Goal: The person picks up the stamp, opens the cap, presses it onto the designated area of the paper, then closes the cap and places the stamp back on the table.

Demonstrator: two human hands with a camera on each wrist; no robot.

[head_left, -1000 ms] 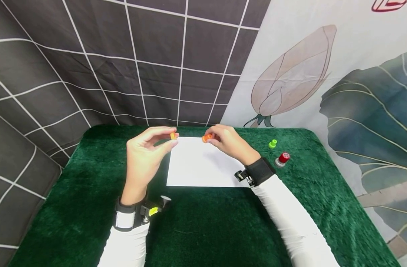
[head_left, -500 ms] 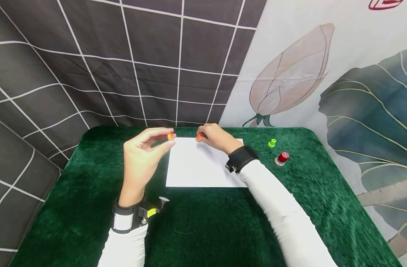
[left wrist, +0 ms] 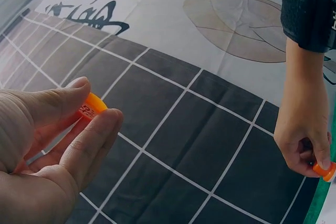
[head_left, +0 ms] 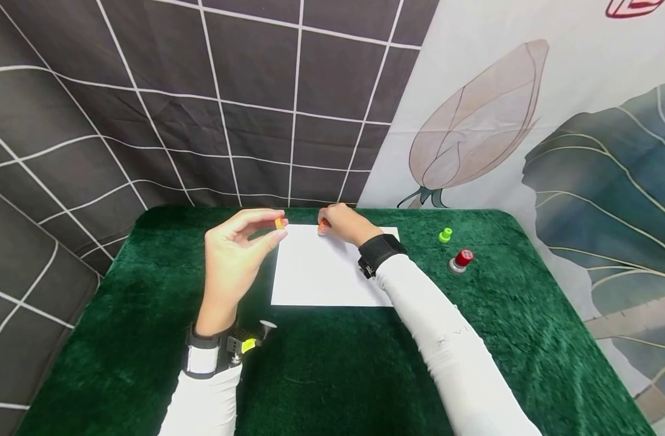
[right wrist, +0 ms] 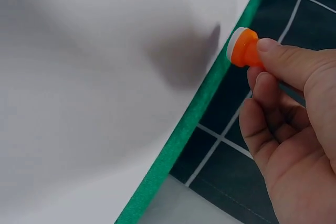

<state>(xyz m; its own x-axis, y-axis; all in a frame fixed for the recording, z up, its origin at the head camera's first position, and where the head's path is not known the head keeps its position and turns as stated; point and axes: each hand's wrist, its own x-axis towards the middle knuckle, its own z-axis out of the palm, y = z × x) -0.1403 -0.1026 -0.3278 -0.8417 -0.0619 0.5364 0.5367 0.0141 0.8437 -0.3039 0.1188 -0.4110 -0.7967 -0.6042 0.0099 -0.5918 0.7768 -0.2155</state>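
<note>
My left hand (head_left: pixel 234 260) pinches a small orange stamp cap (head_left: pixel 280 223) between thumb and fingers, left of the paper's top corner. In the left wrist view, printed marks show on this cap (left wrist: pixel 93 106). My right hand (head_left: pixel 343 223) grips an orange stamp (head_left: pixel 323 227) at the upper left part of the white paper (head_left: pixel 332 278). The right wrist view shows the orange stamp (right wrist: pixel 244 48) with its white base facing the paper (right wrist: pixel 105 103), a dark shadow beside it. Whether the base touches the paper I cannot tell.
On the green cloth (head_left: pixel 332 369), right of the paper, stand a small green stamp (head_left: pixel 445 235) and a red stamp (head_left: pixel 461 260) with a clear base. A dark gridded drape (head_left: pixel 256 139) and a printed white drape (head_left: pixel 474 133) hang behind the table.
My right hand has moved left over the paper with the orange stamp and then slightly down. The left hand keeps its hold on the cap and stays nearly in place.
</note>
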